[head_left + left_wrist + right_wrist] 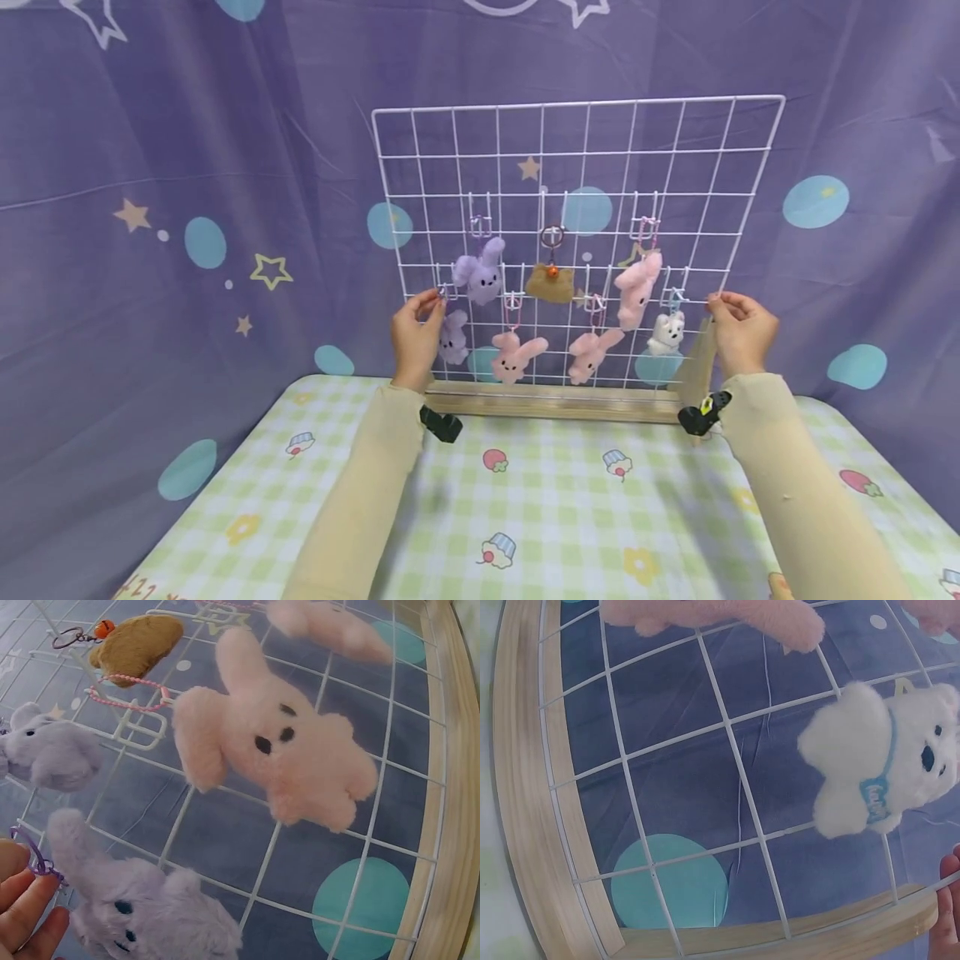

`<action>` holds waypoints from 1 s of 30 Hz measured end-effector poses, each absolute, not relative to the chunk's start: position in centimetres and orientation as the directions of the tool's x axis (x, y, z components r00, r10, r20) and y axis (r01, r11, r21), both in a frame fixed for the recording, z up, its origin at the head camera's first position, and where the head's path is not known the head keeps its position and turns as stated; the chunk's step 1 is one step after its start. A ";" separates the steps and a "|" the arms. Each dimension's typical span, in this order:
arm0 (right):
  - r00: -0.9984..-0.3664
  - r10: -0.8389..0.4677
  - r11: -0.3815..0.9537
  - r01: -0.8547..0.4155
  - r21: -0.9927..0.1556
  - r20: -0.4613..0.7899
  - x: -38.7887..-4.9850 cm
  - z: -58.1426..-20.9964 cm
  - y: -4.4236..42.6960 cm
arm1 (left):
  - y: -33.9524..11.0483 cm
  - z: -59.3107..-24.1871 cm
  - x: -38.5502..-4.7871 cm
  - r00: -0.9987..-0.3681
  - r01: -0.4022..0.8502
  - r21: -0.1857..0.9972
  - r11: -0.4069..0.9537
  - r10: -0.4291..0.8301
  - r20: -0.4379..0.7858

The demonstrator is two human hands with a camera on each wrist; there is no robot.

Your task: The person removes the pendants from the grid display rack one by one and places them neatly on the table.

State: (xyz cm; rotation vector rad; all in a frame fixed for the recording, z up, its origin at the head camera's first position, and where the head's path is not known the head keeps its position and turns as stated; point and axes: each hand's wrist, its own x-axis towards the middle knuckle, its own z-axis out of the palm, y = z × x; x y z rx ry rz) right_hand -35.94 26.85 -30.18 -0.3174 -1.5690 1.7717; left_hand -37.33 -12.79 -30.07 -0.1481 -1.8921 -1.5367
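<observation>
My left hand (pixel 417 337) is at the left side of a white wire grid rack (pixel 579 106). Its fingertips (pixel 30 889) pinch the purple ring (pixel 31 851) of a lilac plush bunny keychain (pixel 142 900), which hangs against the grid. At the opposite side, my right hand (pixel 744 329) pinches the rack's edge wire. Close to it hangs a white plush dog keychain (pixel 666 333) with a blue tag, apart from the fingers. Only part of the right hand shows in the right wrist view.
Other keychains hang on hooks: a lilac bunny (pixel 482 275), a brown plush (pixel 551 285) with an orange bell, and pink bunnies (pixel 512 358) (pixel 592 357) (pixel 637 292). The rack's wooden base (pixel 555 402) stands on a green checked tablecloth (pixel 555 500), before a purple curtain (pixel 225 125).
</observation>
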 end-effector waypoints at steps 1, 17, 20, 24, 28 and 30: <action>-0.700 0.657 0.022 -0.352 -0.936 0.279 -35.9 -30.2 26.9 | -12.7 -30.0 -37.4 -0.763 0.489 0.827 0.278 -0.323 0.560; -0.708 0.643 0.000 -0.380 -0.925 0.291 -36.0 -30.3 27.1 | -12.7 -30.5 -37.5 -0.771 0.482 0.869 0.109 -0.419 0.480; -0.713 0.640 -0.005 -0.377 -0.926 0.286 -36.1 -30.3 27.1 | -12.7 -30.5 -37.4 -0.762 0.493 0.864 0.104 -0.428 0.487; -0.721 0.633 -0.004 -0.365 -0.931 0.281 -36.1 -30.4 27.2 | -12.8 -30.5 -37.1 -0.759 0.503 0.861 0.072 -0.439 0.480; -0.716 0.635 0.006 -0.371 -0.929 0.290 -36.1 -30.4 27.2 | -12.9 -30.2 -36.9 -0.768 0.503 0.864 0.041 -0.438 0.468; -0.713 0.637 0.009 -0.372 -0.928 0.292 -36.1 -30.4 27.2 | -13.0 -29.9 -36.8 -0.768 0.499 0.865 0.046 -0.439 0.466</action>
